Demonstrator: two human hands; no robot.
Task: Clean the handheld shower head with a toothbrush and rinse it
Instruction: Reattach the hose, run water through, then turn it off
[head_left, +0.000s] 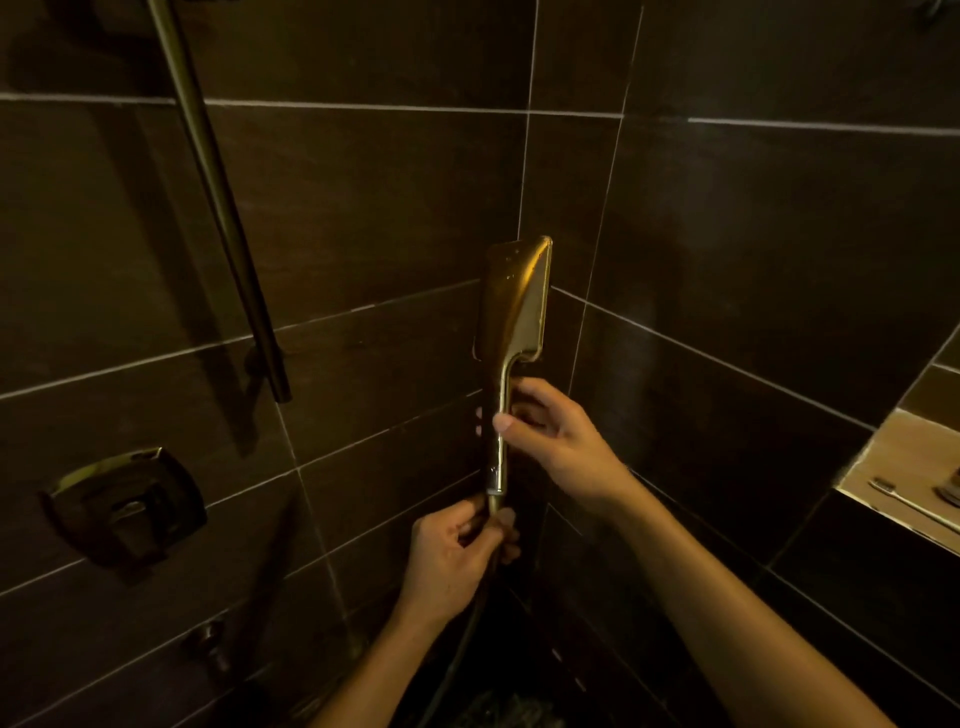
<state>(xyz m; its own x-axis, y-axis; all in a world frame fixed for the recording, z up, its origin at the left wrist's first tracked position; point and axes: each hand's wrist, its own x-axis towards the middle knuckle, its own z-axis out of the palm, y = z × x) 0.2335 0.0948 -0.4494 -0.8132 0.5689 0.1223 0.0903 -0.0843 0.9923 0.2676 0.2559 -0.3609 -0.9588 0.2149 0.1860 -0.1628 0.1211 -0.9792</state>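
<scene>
step: early, by my read. The head is in 2 hands and no brush is in either, so scrubbing has not begun, or the rinse is due; can't tell which.
next: needs 1 hand freed to fetch the brush from the shelf on the right, and the head turned so its spray face comes toward the camera.
dark brown tiled walls (363, 208): a corner with pale grout lines. The head is held upright just in front of it.
dark metal slide rail (223, 208): on the left wall, well apart from the head.
pale recessed wall shelf (878, 457): at the right edge, carrying the brush.
brass square mixer plate (124, 499): low on the left wall, untouched.
gold flat rectangular handheld shower head (514, 296): its back faces the camera, glossy, with a few droplets. Nozzle side is hidden, so dirt can't be judged. No spray visible.
right-hand grip (556, 441): clenched round the slim gold handle, with the thumb across the front and fingertips showing on the far side.
left-hand grip (457, 551): pinching the foot of the handle at the hose joint.
dark flexible hose (457, 649): drops from the left hand into shadow.
slim pale toothbrush (906, 501): lying flat on the shelf, well apart from both hands.
</scene>
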